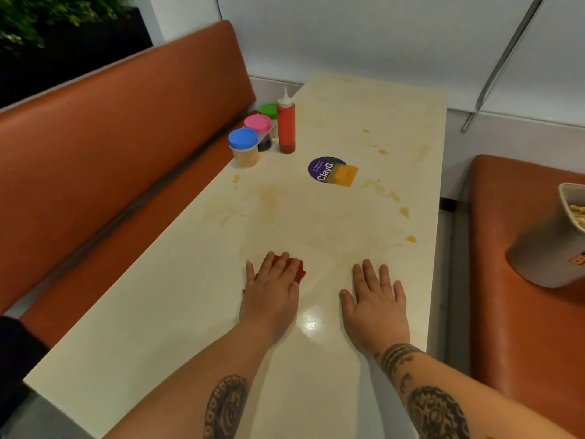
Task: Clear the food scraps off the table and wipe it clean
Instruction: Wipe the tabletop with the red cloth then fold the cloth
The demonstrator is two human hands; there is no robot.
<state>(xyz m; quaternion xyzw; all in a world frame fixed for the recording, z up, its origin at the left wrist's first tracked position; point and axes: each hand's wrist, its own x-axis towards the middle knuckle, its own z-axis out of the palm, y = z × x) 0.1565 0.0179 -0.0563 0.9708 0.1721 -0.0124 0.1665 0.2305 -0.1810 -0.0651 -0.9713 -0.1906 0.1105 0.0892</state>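
My left hand (272, 289) presses flat, fingers straight, on the red cloth (299, 271) at the near part of the table (158, 327), my right hand (376, 302) rests spread beside it, and the yellow stains (269, 199) lie ahead along the table's length.

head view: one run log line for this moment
left hand pressing red cloth | right hand flat on table | yellow stains unwiped

Left hand (273, 291) presses red cloth (299, 270) on stained table (177, 305).
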